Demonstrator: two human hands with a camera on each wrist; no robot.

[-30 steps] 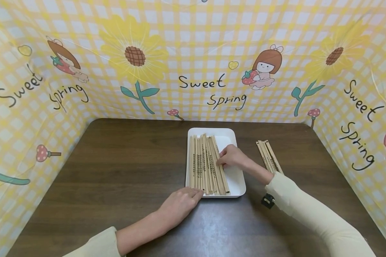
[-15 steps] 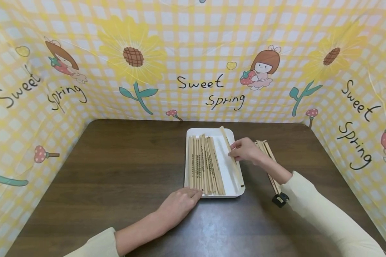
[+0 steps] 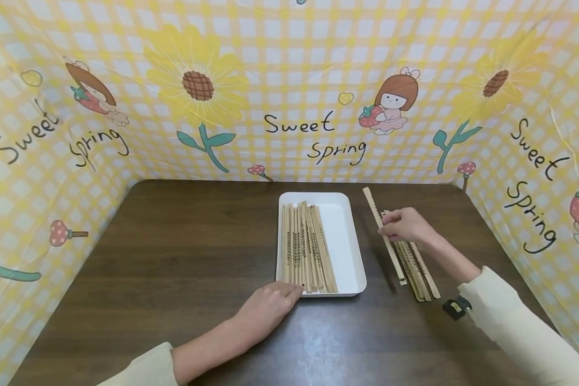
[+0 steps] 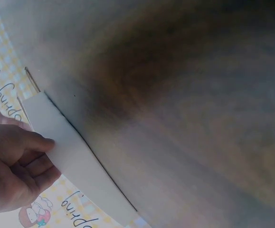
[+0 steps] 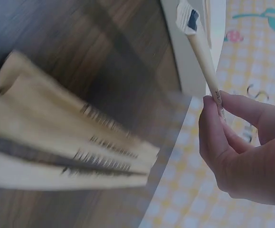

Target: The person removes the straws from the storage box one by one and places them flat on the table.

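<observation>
My right hand pinches one paper-wrapped pair of chopsticks between thumb and fingers, tilted and raised beside a small group of similar packets lying on the table. In the right wrist view the held packet shows a crimped end with a dark mark. A white tray stands to the left, its left part filled with several wrapped chopsticks side by side. At the tray's near left corner my left hand holds the rim; the left wrist view shows a digit against the outer wall.
The brown wooden table is backed and flanked by a yellow checked cloth printed with flowers and figures. A small black device is strapped at my right wrist.
My right hand has taken one wrapped pair of chopsticks from the right side of the row, lifted it out of the tray and carried it right. My left hand stays at the corner.
</observation>
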